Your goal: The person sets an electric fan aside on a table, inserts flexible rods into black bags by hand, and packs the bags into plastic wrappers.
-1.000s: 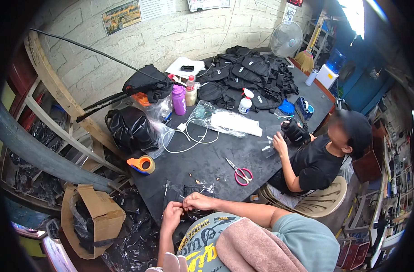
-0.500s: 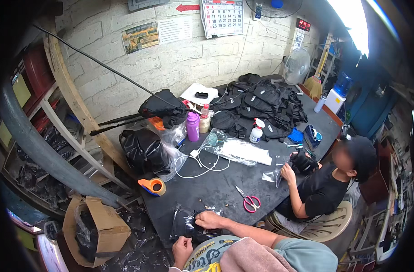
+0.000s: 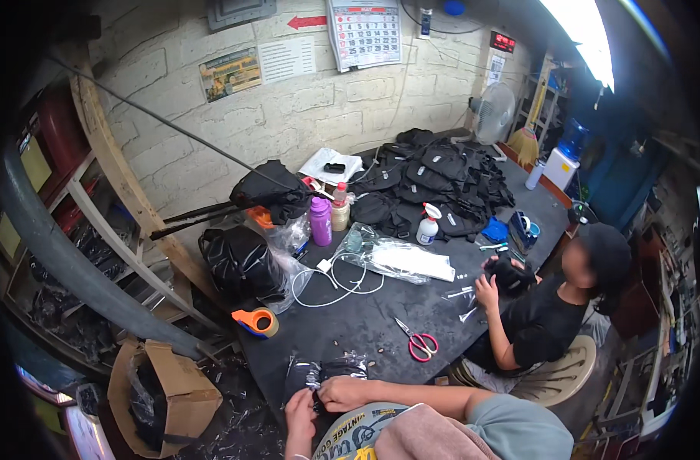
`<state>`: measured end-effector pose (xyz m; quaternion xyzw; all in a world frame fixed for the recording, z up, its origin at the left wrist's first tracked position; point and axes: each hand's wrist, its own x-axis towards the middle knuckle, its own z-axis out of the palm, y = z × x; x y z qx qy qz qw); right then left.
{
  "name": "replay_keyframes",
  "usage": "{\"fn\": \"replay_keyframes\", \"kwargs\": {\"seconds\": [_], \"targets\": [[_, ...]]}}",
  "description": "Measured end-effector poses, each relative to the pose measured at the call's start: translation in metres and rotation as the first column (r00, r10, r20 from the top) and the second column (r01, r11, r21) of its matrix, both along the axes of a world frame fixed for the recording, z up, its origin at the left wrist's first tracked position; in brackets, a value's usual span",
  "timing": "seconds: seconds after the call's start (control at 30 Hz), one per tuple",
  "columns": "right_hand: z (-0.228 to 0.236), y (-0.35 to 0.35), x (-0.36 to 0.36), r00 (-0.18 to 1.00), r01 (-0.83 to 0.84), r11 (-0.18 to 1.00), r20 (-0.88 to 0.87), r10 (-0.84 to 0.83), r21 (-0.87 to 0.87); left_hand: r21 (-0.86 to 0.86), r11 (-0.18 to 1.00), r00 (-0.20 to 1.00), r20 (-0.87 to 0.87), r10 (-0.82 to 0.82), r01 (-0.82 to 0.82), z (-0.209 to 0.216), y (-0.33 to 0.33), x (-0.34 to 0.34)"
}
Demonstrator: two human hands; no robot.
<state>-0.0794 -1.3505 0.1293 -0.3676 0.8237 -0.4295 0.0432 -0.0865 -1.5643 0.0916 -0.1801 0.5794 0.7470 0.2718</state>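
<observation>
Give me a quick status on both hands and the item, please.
Left hand and right hand both gripping the black item in clear plastic wrap at the table edge. Red-handled scissors lie apart; nothing obstructs.

On the bench [image 3: 365, 322], a plastic-wrapped bag [image 3: 331, 374] lies at the near edge, with the left hand [image 3: 300, 410] and right hand [image 3: 342, 392] on it. Behind it to the right lie scissors [image 3: 417, 341]; to the left, at the bench edge, sits a tape dispenser [image 3: 256, 322]. Farther back a coiled cable [image 3: 334, 280] lies between a wrapped bundle [image 3: 242, 264] on the left and a flat plastic packet [image 3: 407, 261] on the right. A pile of bags [image 3: 434, 184] fills the far end. A cardboard box [image 3: 162, 395] stands on the floor left of the bench.
</observation>
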Motion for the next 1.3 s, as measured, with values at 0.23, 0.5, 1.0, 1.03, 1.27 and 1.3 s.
{"fn": "replay_keyframes", "kwargs": {"seconds": [0.23, 0.5, 1.0, 1.03, 1.27, 1.3], "targets": [[-0.041, -0.013, -0.034, 0.687, 0.485, 0.841, 0.699, -0.198, -0.238, -0.578, 0.803, 0.715, -0.501, -0.488, 0.143, 0.005, 0.026, 0.014], [-0.036, 0.009, -0.015, 0.893, 0.198, 0.932, 0.449, -0.043, -0.304, -0.383, 0.917, 0.707, -0.679, -0.198, -0.112, -0.049, 0.013, 0.018], [-0.020, -0.004, 0.001, 0.842, 0.120, 0.977, -0.540, -0.006, 0.177, -0.588, 0.668, 0.739, -0.168, -0.653, 0.456, 0.005, -0.009, -0.027], [-0.020, -0.004, 0.000, 0.871, 0.120, 0.980, -0.491, -0.027, 0.158, -0.584, 0.655, 0.687, -0.215, -0.694, 0.480, 0.010, -0.008, -0.028], [-0.036, -0.011, 0.006, 0.882, 0.438, 0.895, -0.233, -0.410, 0.083, -0.783, 0.554, 0.370, -0.622, -0.690, -0.284, 0.009, 0.016, 0.020], [-0.036, -0.011, 0.007, 0.875, 0.468, 0.884, -0.148, -0.461, 0.009, -0.743, 0.584, 0.355, -0.670, -0.652, -0.327, 0.004, 0.019, 0.021]]}}
